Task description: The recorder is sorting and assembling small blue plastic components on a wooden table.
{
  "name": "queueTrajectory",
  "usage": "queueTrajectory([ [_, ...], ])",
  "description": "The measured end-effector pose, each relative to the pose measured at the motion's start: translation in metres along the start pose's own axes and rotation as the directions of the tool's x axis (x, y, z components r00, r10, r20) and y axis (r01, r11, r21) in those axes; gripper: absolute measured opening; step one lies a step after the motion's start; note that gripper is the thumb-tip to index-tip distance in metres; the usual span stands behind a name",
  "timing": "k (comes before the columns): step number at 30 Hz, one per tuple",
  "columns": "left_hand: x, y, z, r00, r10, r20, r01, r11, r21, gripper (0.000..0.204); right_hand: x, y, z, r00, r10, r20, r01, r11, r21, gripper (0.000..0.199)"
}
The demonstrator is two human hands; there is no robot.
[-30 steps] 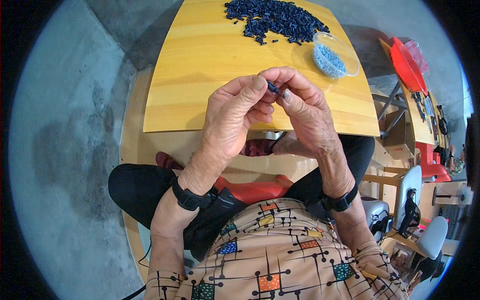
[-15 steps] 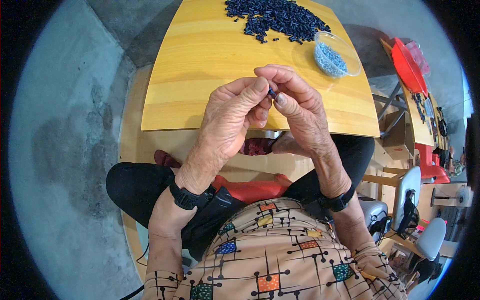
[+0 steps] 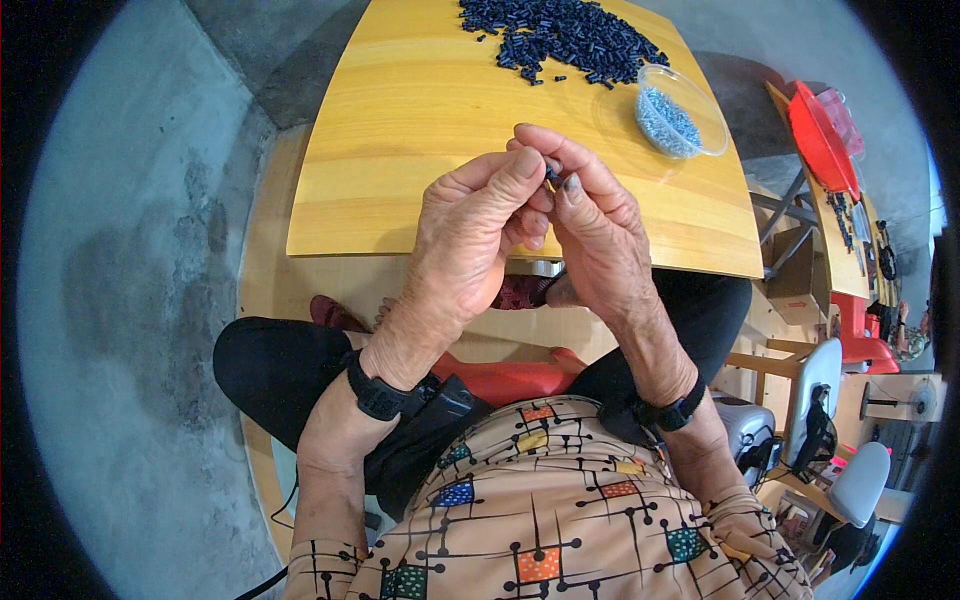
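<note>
My left hand (image 3: pixel 468 225) and my right hand (image 3: pixel 598 220) meet above the near edge of the yellow wooden table (image 3: pixel 390 150). Between their fingertips is a small dark cylindrical piece (image 3: pixel 551 174), mostly covered by fingers. My left thumb and fingers pinch it from one side, and my right thumb and forefinger close on it from the other. Toward the table's far side lies a pile of similar dark blue-black cylindrical pieces (image 3: pixel 575 38). Right of the pile stands a clear round plastic bowl (image 3: pixel 708 140) holding many small light-blue and silvery parts (image 3: pixel 668 122).
A few loose dark pieces (image 3: pixel 560 78) lie at the pile's near edge. On the right, a red basin (image 3: pixel 822 140) rests on another table, with a cardboard box (image 3: pixel 800 278) below. A grey wall (image 3: pixel 150 230) rises at left. Grey chairs (image 3: pixel 815 400) stand at right.
The fingers have shifted slightly around the small piece, the right thumb tip moving up and right. The table and its contents sit slightly further right in view.
</note>
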State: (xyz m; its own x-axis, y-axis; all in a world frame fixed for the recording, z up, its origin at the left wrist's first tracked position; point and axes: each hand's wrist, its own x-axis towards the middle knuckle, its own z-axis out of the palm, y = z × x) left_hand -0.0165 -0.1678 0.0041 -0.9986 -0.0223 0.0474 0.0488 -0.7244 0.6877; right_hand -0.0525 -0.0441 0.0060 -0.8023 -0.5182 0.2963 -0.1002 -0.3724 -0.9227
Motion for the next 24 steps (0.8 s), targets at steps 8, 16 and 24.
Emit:
queueTrajectory([
  [8, -0.001, -0.003, 0.007, 0.997, 0.059, -0.05, -0.055, 0.996, 0.064, 0.022, -0.007, 0.0, 0.011, 0.995, 0.102, -0.016, -0.084, 0.891, 0.447, 0.045],
  [16, -0.002, -0.004, 0.004, 0.998, 0.051, -0.035, -0.051, 0.998, 0.024, 0.023, -0.01, 0.0, 0.012, 0.996, 0.09, 0.008, -0.083, 0.881, 0.466, 0.046],
  [24, -0.003, -0.002, 0.005, 0.998, 0.036, -0.052, -0.035, 0.999, 0.033, 0.024, -0.006, -0.001, 0.004, 0.998, 0.05, 0.048, -0.06, 0.97, 0.237, 0.06],
])
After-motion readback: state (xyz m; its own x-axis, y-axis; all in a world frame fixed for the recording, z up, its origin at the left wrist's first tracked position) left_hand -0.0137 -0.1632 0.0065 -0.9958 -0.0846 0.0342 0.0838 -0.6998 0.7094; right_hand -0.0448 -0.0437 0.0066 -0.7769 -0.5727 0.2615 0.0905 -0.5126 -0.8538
